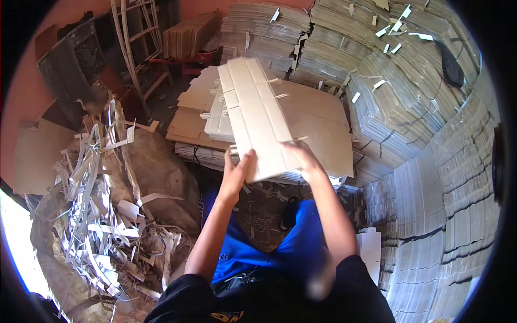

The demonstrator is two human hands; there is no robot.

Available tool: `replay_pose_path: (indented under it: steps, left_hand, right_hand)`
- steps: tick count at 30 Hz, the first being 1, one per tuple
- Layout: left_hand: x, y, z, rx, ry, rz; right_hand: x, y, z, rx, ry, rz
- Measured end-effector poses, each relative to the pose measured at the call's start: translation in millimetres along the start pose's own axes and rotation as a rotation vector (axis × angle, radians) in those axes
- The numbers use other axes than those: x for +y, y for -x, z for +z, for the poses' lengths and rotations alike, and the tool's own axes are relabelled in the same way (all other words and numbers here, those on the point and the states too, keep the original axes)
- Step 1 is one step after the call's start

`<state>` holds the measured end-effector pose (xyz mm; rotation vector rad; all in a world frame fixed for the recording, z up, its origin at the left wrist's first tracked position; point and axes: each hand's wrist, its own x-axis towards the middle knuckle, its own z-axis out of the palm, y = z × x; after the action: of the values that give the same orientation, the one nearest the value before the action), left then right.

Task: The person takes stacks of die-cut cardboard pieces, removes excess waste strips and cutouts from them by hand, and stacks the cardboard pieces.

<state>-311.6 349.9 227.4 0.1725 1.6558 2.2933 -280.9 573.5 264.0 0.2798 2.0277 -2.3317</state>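
A long stack of flat cardboard blanks (256,110), scored lengthwise, is raised between my hands with its far end tilted away from me. My left hand (237,171) grips the near left edge, thumb on the upper face. On the near right edge, my right hand (302,159) is closed around the side, its fingers partly hidden underneath. Small strips of scrap poke out from both long sides. Behind and below it, more cut cardboard (218,123) lies on large flat cardboard sheets (318,116) stacked low in front of me.
To the left stands a big sack (156,183) beside heaped cardboard offcuts (99,226). Tall strapped bundles of flat cardboard (398,102) line the back and right. A wooden ladder (134,48) leans at the back left. Scraps litter the floor (258,210) between my legs.
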Motion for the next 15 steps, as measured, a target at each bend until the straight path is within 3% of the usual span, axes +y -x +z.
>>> replay_pose_path:
  steps: [1,4,7,8,11,15]
  left_hand:
    - [-4.3,10.4,-4.2,0.004,0.005,-0.011]
    - [-14.6,36.3,-33.6,-0.12,0.068,-0.145]
    - [-26.7,23.1,-83.1,0.088,0.459,-0.106]
    - [-26.6,24.7,-92.4,0.18,0.512,-0.086]
    - [-65.5,35.8,-109.0,0.25,0.718,-0.069]
    - [-86.2,63.9,-107.9,0.245,0.854,-0.037]
  right_hand:
    - [0.7,16.2,-4.1,0.001,0.003,0.013]
    - [-10.3,68.5,-29.0,0.073,0.46,-0.322]
    - [-17.1,112.5,-71.4,0.026,0.965,-0.463]
    - [-15.6,126.7,-61.3,-0.01,0.955,-0.424]
    - [-17.6,160.2,-25.9,-0.166,1.411,-0.226]
    - [9.2,166.2,-30.3,-0.217,1.339,-0.011]
